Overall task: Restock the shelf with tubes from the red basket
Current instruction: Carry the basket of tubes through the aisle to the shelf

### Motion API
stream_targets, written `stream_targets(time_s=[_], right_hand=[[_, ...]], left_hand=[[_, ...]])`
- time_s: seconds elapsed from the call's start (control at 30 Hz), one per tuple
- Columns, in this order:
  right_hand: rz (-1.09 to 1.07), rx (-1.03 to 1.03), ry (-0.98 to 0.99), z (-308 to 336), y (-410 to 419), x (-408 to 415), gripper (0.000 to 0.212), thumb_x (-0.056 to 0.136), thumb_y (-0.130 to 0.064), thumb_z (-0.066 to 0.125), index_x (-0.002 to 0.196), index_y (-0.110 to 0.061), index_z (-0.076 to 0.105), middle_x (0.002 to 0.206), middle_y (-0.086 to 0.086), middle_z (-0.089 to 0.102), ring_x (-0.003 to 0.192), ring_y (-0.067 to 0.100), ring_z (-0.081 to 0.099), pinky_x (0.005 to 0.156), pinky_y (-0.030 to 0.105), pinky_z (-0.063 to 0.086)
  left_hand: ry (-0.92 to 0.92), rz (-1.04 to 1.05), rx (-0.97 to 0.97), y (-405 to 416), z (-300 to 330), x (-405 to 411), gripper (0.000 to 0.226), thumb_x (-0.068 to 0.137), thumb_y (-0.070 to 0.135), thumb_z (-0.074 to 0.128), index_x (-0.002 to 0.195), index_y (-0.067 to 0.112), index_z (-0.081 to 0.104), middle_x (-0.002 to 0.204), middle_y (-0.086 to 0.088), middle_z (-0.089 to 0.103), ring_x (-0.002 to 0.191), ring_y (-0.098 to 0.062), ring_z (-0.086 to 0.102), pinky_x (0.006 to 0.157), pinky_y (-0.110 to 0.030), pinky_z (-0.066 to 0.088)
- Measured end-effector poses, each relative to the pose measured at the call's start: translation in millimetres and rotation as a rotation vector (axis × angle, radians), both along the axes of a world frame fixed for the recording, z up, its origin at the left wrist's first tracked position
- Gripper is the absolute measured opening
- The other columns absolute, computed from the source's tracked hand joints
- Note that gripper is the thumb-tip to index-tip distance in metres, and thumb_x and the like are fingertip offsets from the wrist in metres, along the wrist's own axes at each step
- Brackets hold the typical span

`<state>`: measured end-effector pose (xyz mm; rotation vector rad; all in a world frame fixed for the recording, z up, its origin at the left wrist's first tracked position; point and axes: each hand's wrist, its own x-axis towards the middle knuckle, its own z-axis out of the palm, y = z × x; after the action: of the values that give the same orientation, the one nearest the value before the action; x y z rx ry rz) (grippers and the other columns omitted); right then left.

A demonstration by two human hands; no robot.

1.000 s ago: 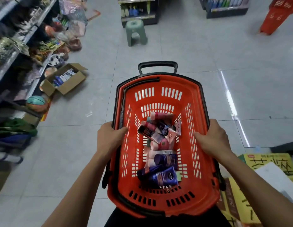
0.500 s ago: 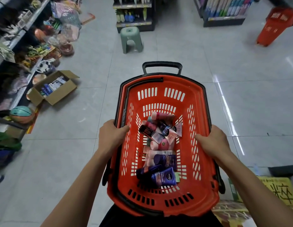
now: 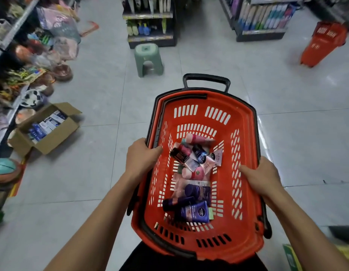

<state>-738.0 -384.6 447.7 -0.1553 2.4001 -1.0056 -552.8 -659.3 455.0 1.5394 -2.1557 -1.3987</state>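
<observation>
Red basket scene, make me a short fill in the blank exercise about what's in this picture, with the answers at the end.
1. The left hand and right hand grip opposite ___ of the red basket.
2. The tubes lie ___ the basket.
3. The green stool stands on the ___.
4. The open cardboard box sits to the basket's ___.

Missing words: rims; inside; floor; left
</observation>
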Motion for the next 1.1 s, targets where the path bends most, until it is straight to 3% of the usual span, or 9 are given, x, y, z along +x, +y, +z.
stream_targets(time_s=[0.27,0.43,0.63,0.8,1.1], right_hand=[[-0.019,0.026,0.052,-5.2,-84.6,-62.5,0.038,0.090,-0.038,0.071,0.122,-0.023,0.057,0.101,0.000,0.069,0.078,0.017,0.069,0.064,0.030,0.053],[-0.003,0.103,0.073,-13.1,-123.1,-110.2,0.045,0.088,-0.047,0.070,0.122,-0.022,0.057,0.105,0.002,0.071,0.081,0.022,0.072,0.076,0.042,0.061],[0.024,0.129,0.056,-26.7,-166.8,-198.7,0.047,0.088,-0.048,0.070,0.122,-0.018,0.056,0.106,0.005,0.071,0.081,0.024,0.072,0.079,0.046,0.061],[0.077,0.122,0.059,-22.8,-206.9,-297.4,0.046,0.089,-0.046,0.070,0.121,-0.016,0.056,0.106,0.006,0.071,0.080,0.024,0.071,0.076,0.041,0.060],[0.116,0.115,0.086,-6.9,-259.7,-434.3,0.045,0.088,-0.050,0.070,0.116,-0.020,0.051,0.105,0.006,0.071,0.080,0.025,0.072,0.080,0.048,0.062]], left_hand=[[-0.006,-0.010,-0.013,-87.0,-2.3,-65.3,0.045,0.087,0.050,0.075,0.117,0.019,0.062,0.097,0.003,0.075,0.078,-0.018,0.077,0.082,-0.044,0.064],[-0.018,0.007,-0.016,-120.9,-9.4,-111.8,0.043,0.087,0.050,0.075,0.113,0.018,0.061,0.096,0.003,0.075,0.079,-0.019,0.076,0.083,-0.045,0.063],[-0.046,0.040,-0.026,-156.5,-21.3,-193.0,0.045,0.088,0.051,0.074,0.115,0.018,0.061,0.092,0.007,0.073,0.076,-0.015,0.075,0.077,-0.035,0.061],[-0.043,0.082,-0.023,-186.0,-15.4,-280.0,0.042,0.089,0.050,0.073,0.114,0.018,0.061,0.095,0.004,0.075,0.075,-0.016,0.076,0.079,-0.037,0.063],[-0.036,0.132,-0.040,-231.0,-3.4,-410.6,0.042,0.088,0.050,0.074,0.113,0.019,0.062,0.092,0.005,0.076,0.073,-0.017,0.078,0.079,-0.043,0.064]])
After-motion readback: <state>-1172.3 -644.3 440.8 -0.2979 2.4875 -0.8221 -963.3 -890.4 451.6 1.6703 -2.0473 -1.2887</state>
